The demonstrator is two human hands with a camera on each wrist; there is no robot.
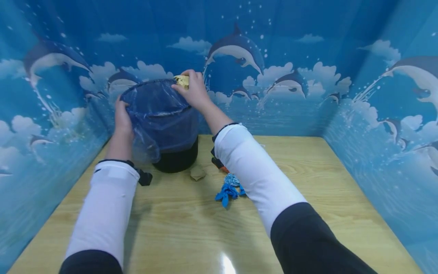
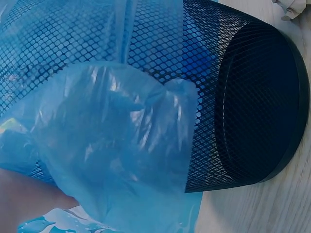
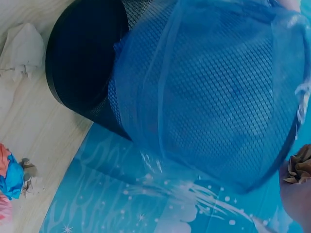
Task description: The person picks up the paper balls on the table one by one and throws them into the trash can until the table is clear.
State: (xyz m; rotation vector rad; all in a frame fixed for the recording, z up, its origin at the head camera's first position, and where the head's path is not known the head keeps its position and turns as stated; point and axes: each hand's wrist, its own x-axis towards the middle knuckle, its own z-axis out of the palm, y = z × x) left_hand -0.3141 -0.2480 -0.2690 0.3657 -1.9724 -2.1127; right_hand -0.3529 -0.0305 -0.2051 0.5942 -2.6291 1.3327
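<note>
A black mesh wastebasket (image 1: 176, 160) stands on the table with a translucent blue plastic bag (image 1: 164, 127) lining it and folded down over its outside. My left hand (image 1: 123, 118) grips the left side of the rim through the bag, thumb over the edge. At the far right of the rim, my right hand (image 1: 195, 90) holds a crumpled piece of yellowish-brown paper (image 1: 182, 81). The right wrist view shows this crumpled paper (image 3: 299, 166) between the fingers beside the rim. Loose bag plastic (image 2: 116, 145) hangs over the mesh in the left wrist view, covering part of my left hand (image 2: 31, 201).
Before the wastebasket lies a crumpled brown paper (image 1: 197, 173). Blue crumpled scraps (image 1: 226, 193) and a light blue wad (image 1: 232, 180) lie on the wooden table (image 1: 171, 228), near an orange piece (image 1: 224, 169) partly behind my right sleeve. Dolphin-print sheets (image 1: 291, 114) enclose the table.
</note>
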